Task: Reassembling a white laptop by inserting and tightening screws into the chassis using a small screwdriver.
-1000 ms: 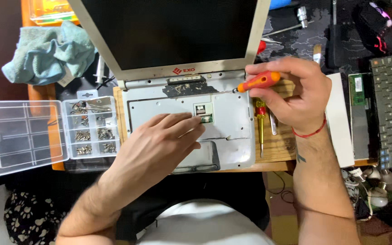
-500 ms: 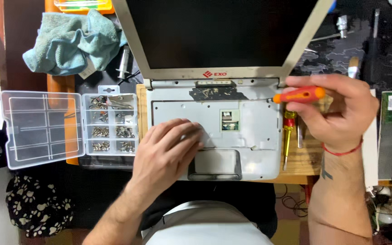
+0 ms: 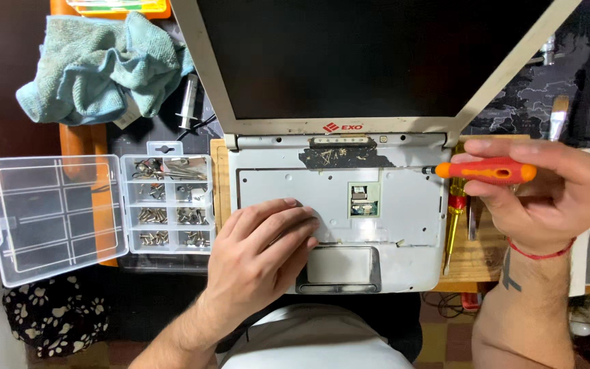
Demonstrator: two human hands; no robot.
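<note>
- Gripping an orange-handled screwdriver point(image 3: 486, 171) in my right hand point(image 3: 541, 195).
- My left hand point(image 3: 261, 256) lies open, flat on the grey stripped laptop base point(image 3: 404, 205).
- Clear plastic compartment box point(image 3: 56, 219), lid open, holds small metal screws point(image 3: 172, 217).

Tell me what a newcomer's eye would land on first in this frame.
First, the open laptop in the centre, its keyboard removed so the bare grey tray shows under a dark screen. The left hand lies flat on that tray near the touchpad, while the right hand holds an orange screwdriver with its tip at the laptop's upper right corner. To the left lies an open clear parts box with sorted screws, and a crumpled teal cloth lies above it.
</note>
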